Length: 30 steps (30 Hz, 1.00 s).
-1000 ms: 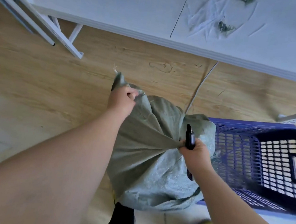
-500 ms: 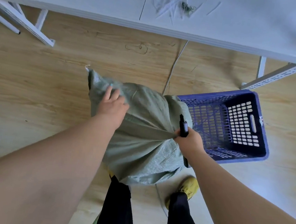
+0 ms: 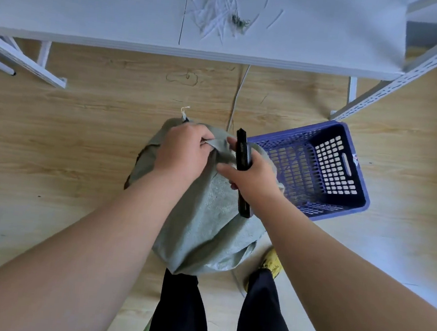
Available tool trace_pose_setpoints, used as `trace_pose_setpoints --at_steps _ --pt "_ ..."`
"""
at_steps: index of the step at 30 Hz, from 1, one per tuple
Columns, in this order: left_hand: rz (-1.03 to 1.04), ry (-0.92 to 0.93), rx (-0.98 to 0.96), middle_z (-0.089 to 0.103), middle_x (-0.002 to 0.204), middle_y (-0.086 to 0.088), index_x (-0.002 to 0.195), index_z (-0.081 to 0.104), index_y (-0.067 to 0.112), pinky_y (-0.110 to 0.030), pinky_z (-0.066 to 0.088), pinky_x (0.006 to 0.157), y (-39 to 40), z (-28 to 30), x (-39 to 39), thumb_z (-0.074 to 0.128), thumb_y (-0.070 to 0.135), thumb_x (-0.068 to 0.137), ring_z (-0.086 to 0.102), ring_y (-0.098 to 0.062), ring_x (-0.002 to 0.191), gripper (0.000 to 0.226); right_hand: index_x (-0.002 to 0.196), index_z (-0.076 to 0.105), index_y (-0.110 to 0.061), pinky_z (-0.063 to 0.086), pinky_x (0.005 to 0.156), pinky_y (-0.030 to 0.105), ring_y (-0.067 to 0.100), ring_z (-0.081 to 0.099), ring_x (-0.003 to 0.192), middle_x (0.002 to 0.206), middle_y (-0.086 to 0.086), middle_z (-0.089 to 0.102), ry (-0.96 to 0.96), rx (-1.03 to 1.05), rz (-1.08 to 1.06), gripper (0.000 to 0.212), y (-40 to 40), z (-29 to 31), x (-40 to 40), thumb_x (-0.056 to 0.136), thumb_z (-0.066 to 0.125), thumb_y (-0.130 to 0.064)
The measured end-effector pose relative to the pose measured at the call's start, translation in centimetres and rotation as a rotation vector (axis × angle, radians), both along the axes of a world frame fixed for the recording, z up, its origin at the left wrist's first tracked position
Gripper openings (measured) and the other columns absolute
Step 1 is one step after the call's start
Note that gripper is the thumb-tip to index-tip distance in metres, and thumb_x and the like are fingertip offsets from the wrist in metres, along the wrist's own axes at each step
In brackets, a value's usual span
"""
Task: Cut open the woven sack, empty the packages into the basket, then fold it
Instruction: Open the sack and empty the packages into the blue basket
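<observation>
Here hands: left hand (image 3: 183,152) pinches green woven sack (image 3: 206,218), right hand (image 3: 251,175) grips black cutter (image 3: 243,165); blue basket (image 3: 348,206) beside

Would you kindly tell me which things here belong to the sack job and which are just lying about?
Job: sack, knife held by right hand, basket, left hand gripping the sack.
Lying about: table, scraps, cable.

Bright, even daylight; soft shadows under the table (image 3: 94,4); strong wide-angle bending at the edges; slight overall softness.
</observation>
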<state>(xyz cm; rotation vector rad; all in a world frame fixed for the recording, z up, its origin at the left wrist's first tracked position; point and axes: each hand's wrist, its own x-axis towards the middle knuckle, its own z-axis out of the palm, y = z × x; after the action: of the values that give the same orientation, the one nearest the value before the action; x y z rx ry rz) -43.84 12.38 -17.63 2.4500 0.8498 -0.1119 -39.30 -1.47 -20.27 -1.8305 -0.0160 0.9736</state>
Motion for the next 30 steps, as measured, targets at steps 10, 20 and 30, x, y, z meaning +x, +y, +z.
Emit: trace_pose_setpoints --at_steps 10,20,30 --pt "0.023 -0.414 -0.004 0.055 0.122 -0.001 0.123 0.058 0.018 -0.025 0.045 0.099 -0.7 4.9 -0.6 0.059 0.000 0.082 0.055 -0.018 0.115 0.044 0.081 0.053 -0.022 0.053 0.065 0.031 0.020 0.057 0.065 0.077 0.006 0.057 0.135 0.008 -0.268 0.027 -3.9 3.7 0.8 0.088 0.062 0.001" --pt "0.053 0.304 -0.015 0.066 0.111 -0.009 0.112 0.062 0.017 -0.041 0.051 0.084 -2.0 1.3 -2.4 0.059 0.023 0.090 0.061 -0.035 0.102 0.022 0.084 0.053 -0.017 0.057 0.082 0.037 0.030 0.067 0.088 0.093 0.014 0.063 0.159 -0.041 -0.307 0.022 -8.7 5.3 2.0 0.088 0.062 0.002" --pt "-0.169 -0.117 -0.033 0.066 0.110 -0.008 0.107 0.069 0.017 -0.030 0.041 0.077 -7.4 8.0 4.2 0.054 0.005 0.088 0.059 -0.031 0.101 0.027 0.128 0.055 -0.022 0.042 0.081 0.025 0.009 0.050 0.093 0.111 -0.011 0.054 -0.440 -0.028 -0.089 0.055 -9.2 13.7 7.6 0.078 0.076 -0.021"
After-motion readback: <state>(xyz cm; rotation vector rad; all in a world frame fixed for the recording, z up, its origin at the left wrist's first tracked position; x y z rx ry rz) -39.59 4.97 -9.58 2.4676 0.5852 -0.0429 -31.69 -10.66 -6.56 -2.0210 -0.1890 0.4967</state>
